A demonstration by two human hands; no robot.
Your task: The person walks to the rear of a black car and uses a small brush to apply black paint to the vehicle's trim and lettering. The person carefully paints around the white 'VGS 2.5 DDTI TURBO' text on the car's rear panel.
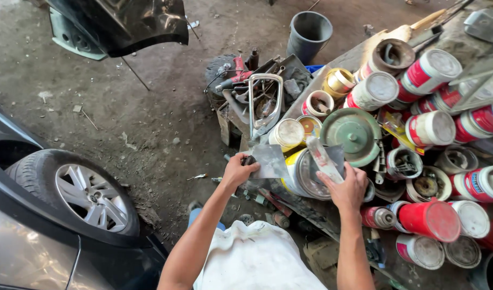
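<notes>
Left hand [239,171] clamped on a scraper [268,161] at centre frame, right hand [347,189] gripping a putty knife [322,159] over the open can [305,174]. Looks like mixing filler; next, I'd guess, steady scooping onto the blade.

Location: vehicle body repair workshop. Indicators: dirt floor [149,123], car wheel [88,193] at lower left, detached dark body panel [123,24] at upper left, crowded, probably paint or filler, cans [429,129] at right.
</notes>
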